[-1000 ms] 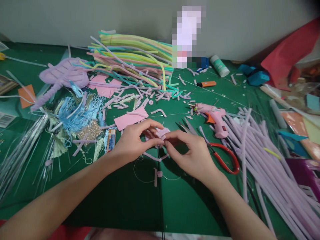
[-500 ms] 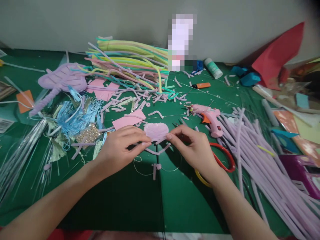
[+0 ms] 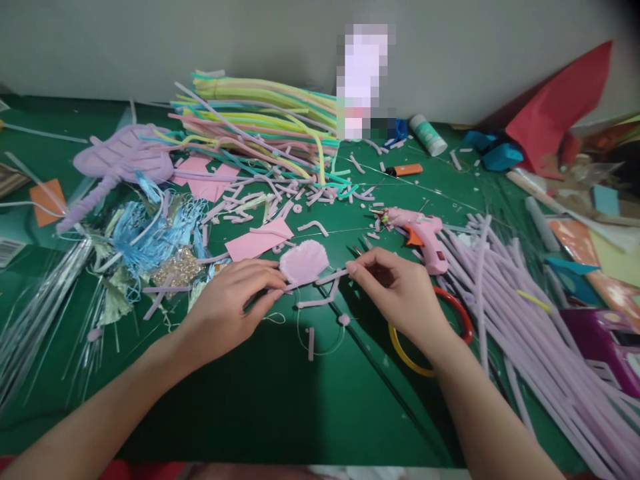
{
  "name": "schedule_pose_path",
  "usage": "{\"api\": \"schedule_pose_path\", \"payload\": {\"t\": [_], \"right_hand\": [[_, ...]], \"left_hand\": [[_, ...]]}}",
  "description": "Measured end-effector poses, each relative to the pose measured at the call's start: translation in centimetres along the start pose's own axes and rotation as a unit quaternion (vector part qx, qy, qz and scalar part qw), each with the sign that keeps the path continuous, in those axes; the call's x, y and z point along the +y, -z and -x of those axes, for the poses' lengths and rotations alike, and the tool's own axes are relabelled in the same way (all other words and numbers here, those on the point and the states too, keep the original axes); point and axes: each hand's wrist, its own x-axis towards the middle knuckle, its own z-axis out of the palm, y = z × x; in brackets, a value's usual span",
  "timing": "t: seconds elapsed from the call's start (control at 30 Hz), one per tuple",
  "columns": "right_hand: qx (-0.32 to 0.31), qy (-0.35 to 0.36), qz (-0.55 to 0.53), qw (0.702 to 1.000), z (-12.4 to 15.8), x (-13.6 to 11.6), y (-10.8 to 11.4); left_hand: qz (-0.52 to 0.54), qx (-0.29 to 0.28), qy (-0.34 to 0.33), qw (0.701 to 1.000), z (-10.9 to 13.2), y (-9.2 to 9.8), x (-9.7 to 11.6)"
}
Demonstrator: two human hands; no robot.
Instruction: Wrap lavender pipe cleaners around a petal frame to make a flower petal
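My left hand pinches the left edge of a fuzzy lilac rounded piece, apparently made of pipe cleaner. Fingers and thumb of my right hand are closed on the end of a short lilac pipe cleaner, which runs along the piece's lower edge toward my left fingers. Below them are a bent lilac strip, a thin looped cord and a small lilac ball. Scissors with red and yellow handles lie partly hidden under my right hand.
A pink glue gun lies beyond my right hand, and long lilac pipe cleaners spread at right. Blue tassels and a wrapped lilac shape are at left. Coloured pipe cleaners and cut scraps lie behind.
The fuzzy piece has turned and shifted slightly left. My right hand has moved right, away from the piece, with the strip's end. The small ball and thin dark stem below have swung right.
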Motion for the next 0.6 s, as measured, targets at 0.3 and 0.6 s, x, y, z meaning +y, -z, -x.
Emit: {"api": "schedule_pose_path", "payload": {"t": [0.3,0.6], "right_hand": [[-0.049,0.248,0.211,0.944,0.5,-1.9,1.0],[-0.072,0.317,0.254,0.911,-0.1,-1.8,0.0]], "left_hand": [[-0.082,0.013,0.003,0.997,-1.7,-0.5,1.9],[-0.099,0.027,-0.016,0.995,-1.5,-2.8,2.1]]}}
